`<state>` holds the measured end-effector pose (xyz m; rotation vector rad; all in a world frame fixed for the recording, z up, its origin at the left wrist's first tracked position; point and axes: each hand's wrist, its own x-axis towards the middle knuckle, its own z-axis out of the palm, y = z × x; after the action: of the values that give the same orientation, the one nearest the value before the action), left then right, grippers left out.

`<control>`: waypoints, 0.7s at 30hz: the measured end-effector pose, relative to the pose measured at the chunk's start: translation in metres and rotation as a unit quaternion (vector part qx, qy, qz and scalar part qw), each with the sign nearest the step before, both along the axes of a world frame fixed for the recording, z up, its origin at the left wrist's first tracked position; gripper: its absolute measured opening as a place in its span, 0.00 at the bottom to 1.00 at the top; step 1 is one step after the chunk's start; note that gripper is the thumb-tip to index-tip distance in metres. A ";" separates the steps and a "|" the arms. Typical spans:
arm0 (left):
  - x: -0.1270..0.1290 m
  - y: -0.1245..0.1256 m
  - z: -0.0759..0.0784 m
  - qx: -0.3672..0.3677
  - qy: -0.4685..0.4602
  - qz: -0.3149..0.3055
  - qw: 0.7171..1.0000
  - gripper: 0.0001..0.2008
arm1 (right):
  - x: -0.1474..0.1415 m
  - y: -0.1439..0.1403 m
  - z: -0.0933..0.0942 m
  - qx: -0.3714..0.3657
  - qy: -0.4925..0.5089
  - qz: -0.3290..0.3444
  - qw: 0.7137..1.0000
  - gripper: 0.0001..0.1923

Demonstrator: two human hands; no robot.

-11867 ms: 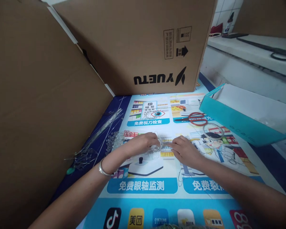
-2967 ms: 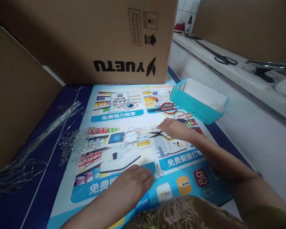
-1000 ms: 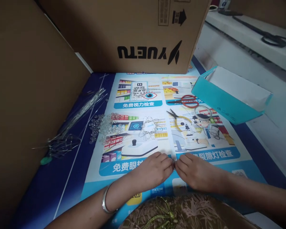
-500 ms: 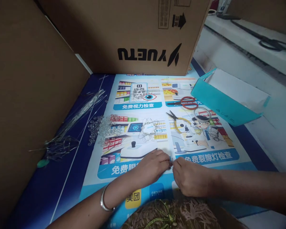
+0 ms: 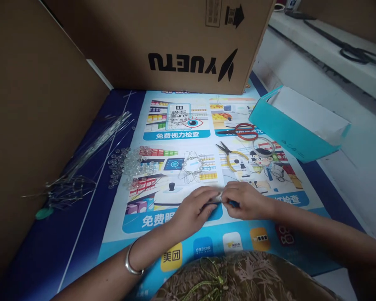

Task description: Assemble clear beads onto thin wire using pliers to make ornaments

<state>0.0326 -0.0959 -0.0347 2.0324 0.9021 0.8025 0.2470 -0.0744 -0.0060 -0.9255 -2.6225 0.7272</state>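
My left hand and my right hand meet over the printed sheet, fingertips nearly touching. Fingers of both are closed in a pinch. Something small and pale shows between them, too blurred to name. Just beyond my hands lies a flower-shaped wire ring with looped petals. Left of it is a spread of clear beads. Pliers with yellow handles rest beyond my right hand, and red-handled scissors lie behind them. A pale wire coil sits beside the pliers.
A bundle of thin wires and a wire frame lie at the left, near a green piece. Cardboard walls the back and left. A teal box stands at right. Black scissors lie on a ledge.
My right hand has moved up and away from my body, its fingers more curled. My left hand has turned slightly, its thumb now showing below. The view has shifted a little.
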 end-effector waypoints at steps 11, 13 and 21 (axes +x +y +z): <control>0.001 -0.001 0.017 -0.318 -0.195 -0.010 0.928 0.11 | -0.021 0.002 -0.012 -0.509 0.341 -0.119 0.782 0.08; 0.001 0.000 0.018 -0.344 -0.207 0.002 0.916 0.10 | -0.022 0.002 -0.015 -0.514 0.340 -0.128 0.777 0.09; 0.000 0.002 0.022 -0.406 -0.194 0.044 0.892 0.11 | -0.027 0.004 -0.005 -0.558 0.289 -0.129 0.767 0.08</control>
<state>0.0324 -0.0943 -0.0126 1.0605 0.8946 0.6819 0.2195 -0.0705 -0.0107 -1.0062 -1.3141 2.1368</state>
